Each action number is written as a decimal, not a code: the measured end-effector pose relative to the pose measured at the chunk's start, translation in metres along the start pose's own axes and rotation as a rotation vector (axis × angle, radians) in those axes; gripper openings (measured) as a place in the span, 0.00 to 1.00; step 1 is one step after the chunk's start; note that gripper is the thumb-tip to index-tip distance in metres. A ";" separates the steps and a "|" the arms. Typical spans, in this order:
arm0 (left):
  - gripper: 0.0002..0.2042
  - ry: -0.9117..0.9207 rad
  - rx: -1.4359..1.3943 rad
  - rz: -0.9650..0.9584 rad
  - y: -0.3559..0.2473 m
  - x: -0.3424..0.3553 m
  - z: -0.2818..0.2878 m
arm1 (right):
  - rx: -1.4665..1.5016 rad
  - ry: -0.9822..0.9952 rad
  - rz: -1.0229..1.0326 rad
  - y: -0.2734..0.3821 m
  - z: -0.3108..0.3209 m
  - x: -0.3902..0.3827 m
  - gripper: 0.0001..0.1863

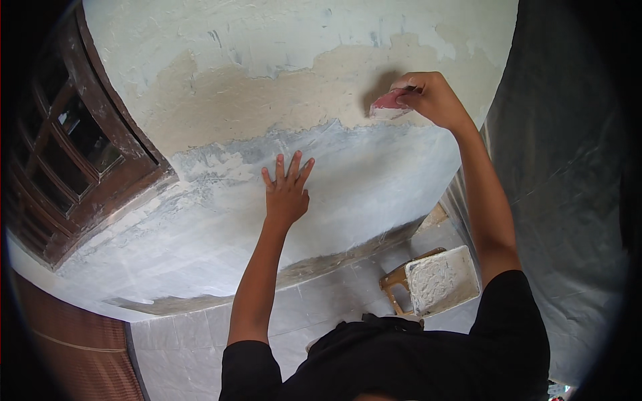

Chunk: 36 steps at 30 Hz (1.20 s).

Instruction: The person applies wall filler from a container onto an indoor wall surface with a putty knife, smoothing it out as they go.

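My right hand [431, 100] is closed around a red putty scraper [389, 105] with white paste smeared along its edge. The scraper is at the wall's upper right, on or just off the beige patch; its shadow falls beside it. With fingers spread, my left hand [287, 190] reaches to the grey-white lower part of the wall [361, 180] and holds nothing. Between the whitish coat above and the greyish one below runs a rough beige band [254, 110]. At the lower right, a white tub [445, 277] of thick white paste rests on a brown stool [399, 291].
A dark wooden window frame with panes [80, 140] borders the wall on the left. Grey sheeting [555, 200] hangs at the right. Pale tiles cover the floor [328, 284]. A brown slatted panel [80, 344] is at the lower left.
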<state>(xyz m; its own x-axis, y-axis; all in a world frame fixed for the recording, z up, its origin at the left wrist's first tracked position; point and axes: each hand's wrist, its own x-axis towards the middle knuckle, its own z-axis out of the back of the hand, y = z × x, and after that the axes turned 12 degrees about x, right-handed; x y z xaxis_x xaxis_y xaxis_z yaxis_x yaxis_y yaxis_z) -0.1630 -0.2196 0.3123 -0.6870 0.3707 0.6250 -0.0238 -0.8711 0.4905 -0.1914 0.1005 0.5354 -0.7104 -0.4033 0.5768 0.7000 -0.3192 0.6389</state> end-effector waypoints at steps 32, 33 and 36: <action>0.40 0.019 -0.019 -0.006 0.000 -0.001 0.000 | 0.061 0.032 0.039 -0.007 0.001 0.007 0.09; 0.40 0.022 -0.023 -0.003 0.000 -0.001 0.000 | -0.022 0.068 0.079 -0.011 -0.005 0.008 0.09; 0.41 0.028 -0.027 -0.002 0.000 0.000 0.001 | -0.104 0.051 0.111 -0.021 -0.010 0.015 0.10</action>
<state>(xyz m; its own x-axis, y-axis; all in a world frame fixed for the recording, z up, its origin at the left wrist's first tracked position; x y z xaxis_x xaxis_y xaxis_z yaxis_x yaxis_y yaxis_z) -0.1622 -0.2191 0.3122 -0.7073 0.3635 0.6063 -0.0444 -0.8788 0.4751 -0.2161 0.0923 0.5251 -0.6257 -0.4829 0.6125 0.7794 -0.3568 0.5150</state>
